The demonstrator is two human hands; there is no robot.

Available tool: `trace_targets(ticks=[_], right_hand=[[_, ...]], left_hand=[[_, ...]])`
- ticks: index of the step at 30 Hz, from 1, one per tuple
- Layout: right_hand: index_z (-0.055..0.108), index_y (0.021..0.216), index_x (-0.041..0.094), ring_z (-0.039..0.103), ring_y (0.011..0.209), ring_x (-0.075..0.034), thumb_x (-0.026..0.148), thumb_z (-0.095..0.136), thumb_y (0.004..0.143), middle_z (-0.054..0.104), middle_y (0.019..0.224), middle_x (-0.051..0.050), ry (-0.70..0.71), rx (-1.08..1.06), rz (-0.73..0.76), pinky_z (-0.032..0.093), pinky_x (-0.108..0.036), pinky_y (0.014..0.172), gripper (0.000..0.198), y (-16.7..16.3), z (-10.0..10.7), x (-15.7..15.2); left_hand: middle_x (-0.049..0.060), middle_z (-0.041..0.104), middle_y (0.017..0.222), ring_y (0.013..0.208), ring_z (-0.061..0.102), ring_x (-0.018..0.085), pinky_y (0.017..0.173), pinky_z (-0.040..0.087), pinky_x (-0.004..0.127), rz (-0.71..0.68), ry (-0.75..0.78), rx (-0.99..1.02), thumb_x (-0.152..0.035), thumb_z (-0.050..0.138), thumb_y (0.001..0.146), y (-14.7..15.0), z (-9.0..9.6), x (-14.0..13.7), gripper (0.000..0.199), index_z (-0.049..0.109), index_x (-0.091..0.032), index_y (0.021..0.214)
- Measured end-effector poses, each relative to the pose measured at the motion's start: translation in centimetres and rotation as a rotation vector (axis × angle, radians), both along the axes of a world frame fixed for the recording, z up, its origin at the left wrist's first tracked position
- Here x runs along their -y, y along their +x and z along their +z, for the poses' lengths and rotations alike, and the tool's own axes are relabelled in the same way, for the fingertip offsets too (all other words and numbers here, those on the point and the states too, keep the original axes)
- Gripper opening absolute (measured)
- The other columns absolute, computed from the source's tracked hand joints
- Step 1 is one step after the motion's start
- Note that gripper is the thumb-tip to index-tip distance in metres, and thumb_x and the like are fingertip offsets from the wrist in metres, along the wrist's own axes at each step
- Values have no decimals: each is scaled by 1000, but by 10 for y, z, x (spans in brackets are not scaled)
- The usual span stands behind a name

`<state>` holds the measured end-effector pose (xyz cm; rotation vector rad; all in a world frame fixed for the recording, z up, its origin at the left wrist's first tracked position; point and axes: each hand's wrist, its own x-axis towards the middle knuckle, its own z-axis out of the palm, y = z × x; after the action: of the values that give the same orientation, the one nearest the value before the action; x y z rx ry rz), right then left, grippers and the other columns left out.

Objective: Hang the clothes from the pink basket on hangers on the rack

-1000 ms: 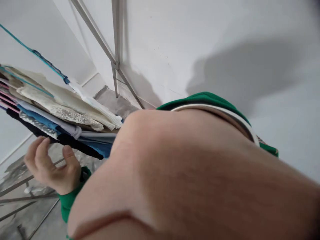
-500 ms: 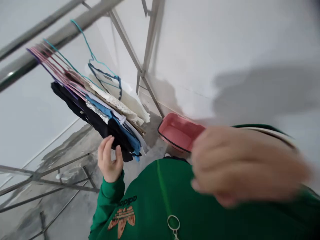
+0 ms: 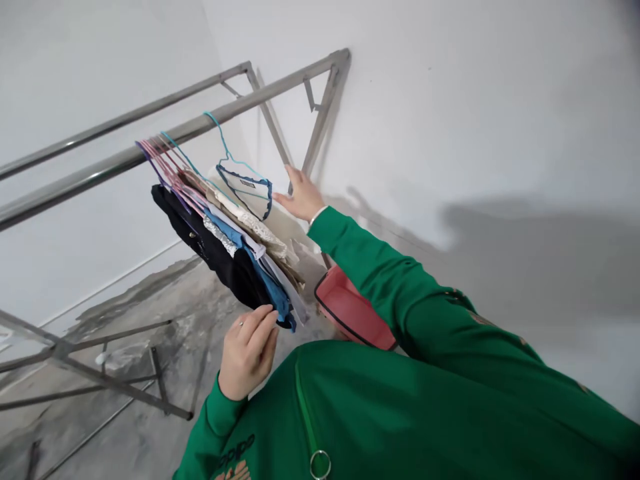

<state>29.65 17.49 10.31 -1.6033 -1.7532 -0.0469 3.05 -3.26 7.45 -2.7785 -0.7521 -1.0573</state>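
My right hand [image 3: 301, 195] was near 11 o'clock, thumb and fingers spread, the thumb at the edge of the blue-trimmed cream garment [image 3: 253, 199]. That piece hung at 10 o'clock, its turquoise hanger [image 3: 229, 156] hooked over the metal rail [image 3: 115, 166], presumably so the neckline stayed stretched. My left hand [image 3: 249, 348], at 7 o'clock, had its fingers curled close together by the lower end of the black garment [image 3: 223, 265]; whether they pinched cloth, I couldn't tell. Down at 5 o'clock stood the pink basket [image 3: 333, 300], likely placed aside to leave the hems free.
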Motion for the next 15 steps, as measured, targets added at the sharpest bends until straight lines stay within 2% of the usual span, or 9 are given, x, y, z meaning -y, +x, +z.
trace_targets(ticks=[4, 6, 8, 10, 12, 15], right_hand=[[47, 132, 17, 59, 109, -32, 34, 35, 97, 61, 123, -14, -174, 106, 11, 48, -47, 90, 41, -25, 13, -16], [53, 122, 16, 61, 106, -31, 24, 28, 97, 63, 117, -15, -206, 167, 34, 48, -43, 87, 36, -21, 9, -17], [53, 119, 12, 60, 106, -30, 16, 25, 96, 60, 119, -18, -197, 212, 60, 46, -40, 86, 36, -12, -1, -16], [52, 119, 8, 60, 105, -28, 9, 26, 93, 57, 121, -21, -212, 235, 68, 45, -37, 86, 37, -1, -11, -13], [52, 118, 5, 60, 104, -27, 8, 27, 93, 56, 121, -24, -256, 246, 63, 44, -36, 87, 36, 8, -18, -10], [54, 116, 4, 60, 105, -28, 17, 26, 98, 61, 115, -22, -303, 247, 76, 44, -34, 88, 36, 16, -20, -2]], left_hand=[[15, 67, 108, 93, 66, 22, 75, 54, 34, -44, 39, -54, -11, 55, 87, 24, 18, -8, 26, 57, -15, 112], [14, 66, 111, 98, 66, 21, 79, 55, 33, -31, -12, -28, -13, 54, 88, 37, 29, -19, 24, 59, -17, 111], [12, 66, 112, 103, 64, 20, 86, 54, 32, 11, -122, 47, -16, 51, 90, 52, 41, -38, 21, 61, -18, 108], [11, 65, 112, 105, 63, 20, 92, 52, 34, 90, -255, 136, -19, 49, 90, 74, 51, -69, 19, 63, -18, 104], [13, 62, 114, 107, 61, 22, 94, 50, 37, 200, -379, 225, -20, 52, 87, 102, 58, -111, 23, 60, -15, 107], [14, 62, 108, 111, 58, 24, 97, 46, 39, 352, -597, 465, -19, 60, 81, 143, 64, -182, 23, 56, -13, 103]])
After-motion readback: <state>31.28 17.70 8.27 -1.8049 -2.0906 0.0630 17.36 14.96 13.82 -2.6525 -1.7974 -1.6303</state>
